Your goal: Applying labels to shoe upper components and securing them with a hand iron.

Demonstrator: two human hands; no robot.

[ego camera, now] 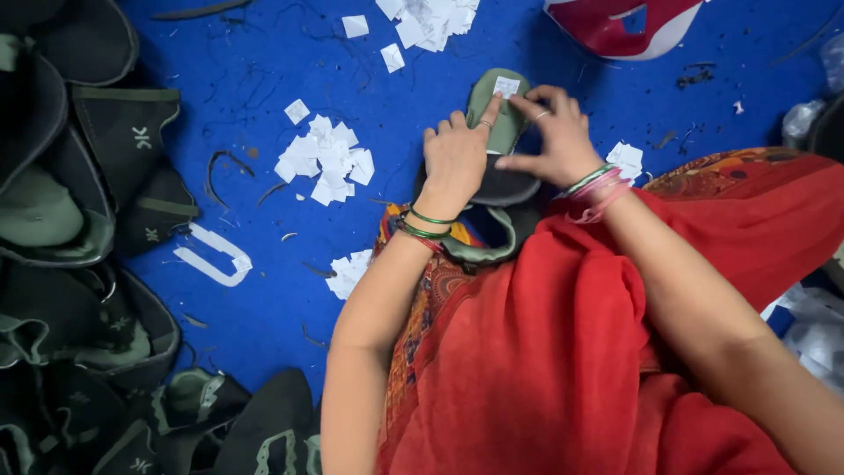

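- Head view: left hand (454, 158) and right hand (556, 136), fingers curled, press a small white paper label (506, 85) onto an olive-green fabric shoe upper (501, 123) on the person's lap.
- Risk, as I judge it: the label could stick crooked if the fingertips slide.

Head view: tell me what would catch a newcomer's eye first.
Centre: the left hand and right hand press a small white label onto a green shoe upper over a red garment. White paper slips dot the blue floor; dark shoe uppers pile at left.
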